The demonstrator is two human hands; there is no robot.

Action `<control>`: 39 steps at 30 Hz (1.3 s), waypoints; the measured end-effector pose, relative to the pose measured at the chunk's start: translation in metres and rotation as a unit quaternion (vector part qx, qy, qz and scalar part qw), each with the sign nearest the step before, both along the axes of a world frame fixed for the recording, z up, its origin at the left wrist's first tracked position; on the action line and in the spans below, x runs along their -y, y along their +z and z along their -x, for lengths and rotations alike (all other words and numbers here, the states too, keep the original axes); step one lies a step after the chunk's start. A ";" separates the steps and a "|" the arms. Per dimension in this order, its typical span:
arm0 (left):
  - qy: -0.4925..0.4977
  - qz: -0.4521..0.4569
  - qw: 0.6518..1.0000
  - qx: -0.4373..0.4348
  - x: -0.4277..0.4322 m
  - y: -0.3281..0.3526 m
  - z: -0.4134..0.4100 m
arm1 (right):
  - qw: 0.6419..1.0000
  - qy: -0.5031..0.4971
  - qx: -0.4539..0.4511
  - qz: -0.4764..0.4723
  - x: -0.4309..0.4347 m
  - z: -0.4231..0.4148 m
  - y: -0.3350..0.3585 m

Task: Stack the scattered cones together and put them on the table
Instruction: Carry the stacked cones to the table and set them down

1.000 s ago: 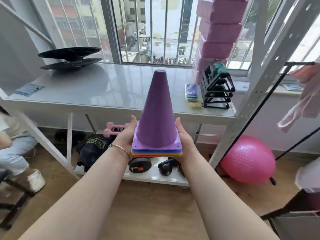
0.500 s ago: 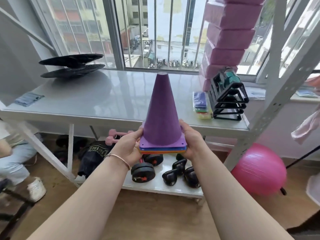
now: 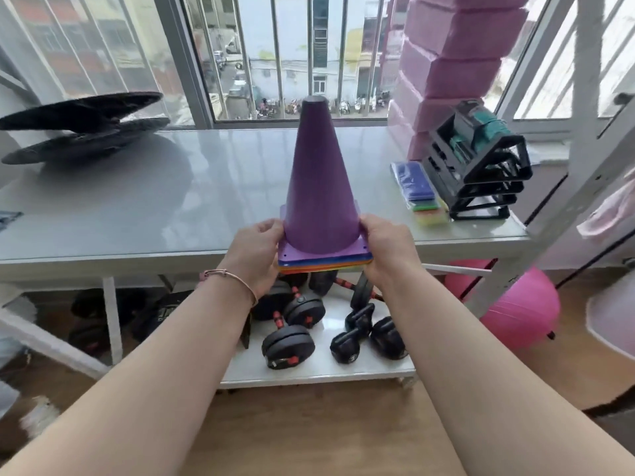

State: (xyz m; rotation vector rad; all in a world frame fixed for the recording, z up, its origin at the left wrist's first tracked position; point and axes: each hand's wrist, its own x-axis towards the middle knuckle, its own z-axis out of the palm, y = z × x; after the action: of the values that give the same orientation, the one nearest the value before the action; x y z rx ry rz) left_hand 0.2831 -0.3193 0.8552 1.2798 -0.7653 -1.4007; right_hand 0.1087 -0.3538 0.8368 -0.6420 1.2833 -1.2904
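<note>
A stack of cones (image 3: pixel 319 187) stands upright between my hands, a purple cone on top with blue, orange and other coloured bases showing beneath it. My left hand (image 3: pixel 256 254) grips the left edge of the bases and my right hand (image 3: pixel 386 249) grips the right edge. The stack hovers at the front edge of the grey glass-topped table (image 3: pixel 137 201), its base level with the rim; I cannot tell whether it touches the top.
Two black discs (image 3: pixel 82 128) lie at the table's back left. Pink foam blocks (image 3: pixel 450 67), a black rack (image 3: pixel 477 166) and coloured pads (image 3: pixel 421 197) crowd the right end. Dumbbells (image 3: pixel 292 324) sit on the lower shelf; a pink ball (image 3: pixel 515 314) rests on the floor at right.
Both hands have carried the cone stack up and forward, from below the table's front edge to the level of its top. The view has moved closer to the table.
</note>
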 end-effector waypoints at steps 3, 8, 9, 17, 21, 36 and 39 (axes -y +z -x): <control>-0.021 0.020 0.999 0.028 0.018 -0.012 -0.007 | 0.997 -0.037 -0.042 0.053 0.014 -0.009 -0.006; -0.044 0.067 0.992 0.092 0.043 -0.025 -0.015 | 0.990 -0.049 -0.106 0.078 0.045 -0.011 -0.015; -0.047 0.076 0.990 0.106 0.049 -0.025 -0.015 | 0.989 -0.049 -0.114 0.082 0.052 -0.011 -0.016; -0.004 0.076 0.985 0.157 0.107 -0.022 -0.025 | 0.993 0.047 -0.082 0.072 0.105 -0.009 -0.023; 0.011 0.073 0.989 0.131 0.133 -0.019 -0.029 | 0.988 0.118 -0.066 0.076 0.133 -0.002 -0.018; -0.034 0.066 0.979 0.187 0.201 -0.026 -0.043 | 0.944 0.233 -0.172 0.158 0.214 -0.009 -0.018; -0.046 0.068 0.974 0.211 0.222 -0.028 -0.051 | 0.934 0.251 -0.194 0.163 0.232 -0.014 -0.014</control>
State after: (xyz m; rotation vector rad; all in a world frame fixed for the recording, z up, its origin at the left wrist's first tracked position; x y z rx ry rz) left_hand 0.3341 -0.5412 0.8270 1.4686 -1.1996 -1.1340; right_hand 0.1226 -0.5859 0.8228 -1.4206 1.1098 -0.9743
